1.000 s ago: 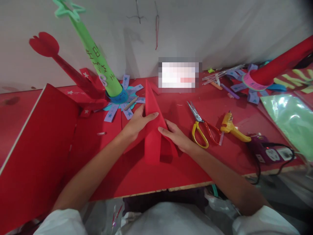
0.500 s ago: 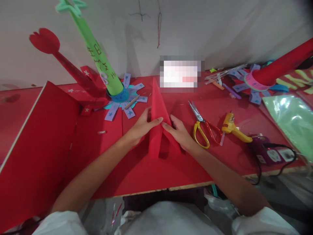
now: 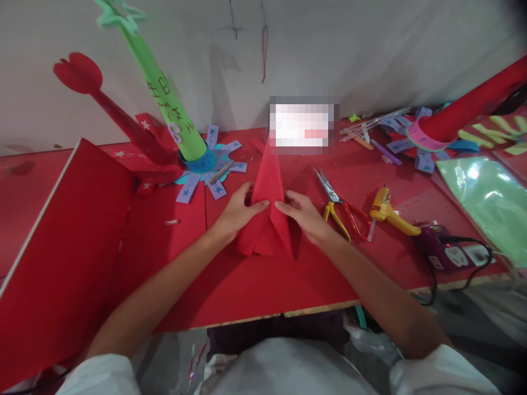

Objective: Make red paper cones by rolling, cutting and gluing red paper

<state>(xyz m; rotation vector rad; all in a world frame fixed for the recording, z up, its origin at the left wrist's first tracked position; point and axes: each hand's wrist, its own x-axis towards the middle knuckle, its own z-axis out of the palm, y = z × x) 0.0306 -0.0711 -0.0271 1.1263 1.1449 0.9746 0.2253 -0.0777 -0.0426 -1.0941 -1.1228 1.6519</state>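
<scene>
A folded red foam or paper sheet (image 3: pixel 269 178) stands on the red table in front of me, narrow at the top and spread at its lower end. My left hand (image 3: pixel 242 213) grips its left side, thumb on the near face and fingers behind. On the right side my right hand (image 3: pixel 303 214) grips it the same way, the two thumbs almost meeting at the middle. Right of that hand lie scissors (image 3: pixel 335 200) with one yellow and one red handle, blades parted. A yellow glue gun (image 3: pixel 391 213) rests farther right.
A tall red board (image 3: pixel 69 241) stands at the left. Behind are a green cone (image 3: pixel 168 99) with lettering, a red heart-topped piece (image 3: pixel 123 115) and another red tube (image 3: pixel 473 104). A purple power box (image 3: pixel 442 249) with a cable sits near the front edge, beside a green plastic-wrapped sheet (image 3: pixel 489 203).
The red sheet has turned and its lower end has spread wider, both sides now flaring out. My thumbs have moved slightly apart while both hands keep their hold.
</scene>
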